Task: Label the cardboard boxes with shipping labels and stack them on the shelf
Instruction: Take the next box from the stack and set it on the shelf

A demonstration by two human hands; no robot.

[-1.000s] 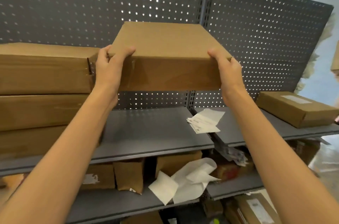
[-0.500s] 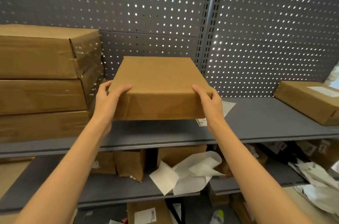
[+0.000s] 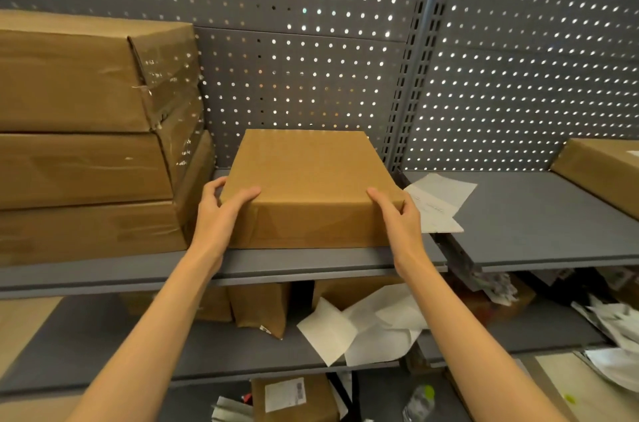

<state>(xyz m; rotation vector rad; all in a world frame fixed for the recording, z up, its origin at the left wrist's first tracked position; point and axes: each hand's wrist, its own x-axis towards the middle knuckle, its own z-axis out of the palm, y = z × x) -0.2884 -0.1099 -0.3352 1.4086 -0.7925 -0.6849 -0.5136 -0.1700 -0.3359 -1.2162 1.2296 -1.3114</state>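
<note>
Pegboard wall (image 3: 311,82): grey perforated panels behind the shelving, light showing through the holes, split by a slotted upright post.
Shelf (image 3: 311,264): grey upper board; the boxes sit on it, and a second board adjoins it on the right.
Stack of boxes (image 3: 79,145): three long cardboard boxes piled at the left end of the shelf, their ends glossy with tape.
Cardboard box (image 3: 311,179): flat brown box resting on the shelf just right of the stack, its back end close to the pegboard wall, its plain top facing up.
Right-hand box (image 3: 601,169): another cardboard box at the far right edge, partly cut off.
Lower shelf papers (image 3: 363,328): loose white sheets lying beside small brown parcels on the board below.
Label sheets (image 3: 439,200): white papers lying on the shelf, just beside the cardboard box's right side.
Left hand (image 3: 221,214): grasping the box's near left corner, thumb on top.
Right hand (image 3: 397,217): grasping the near right corner the same way.
</note>
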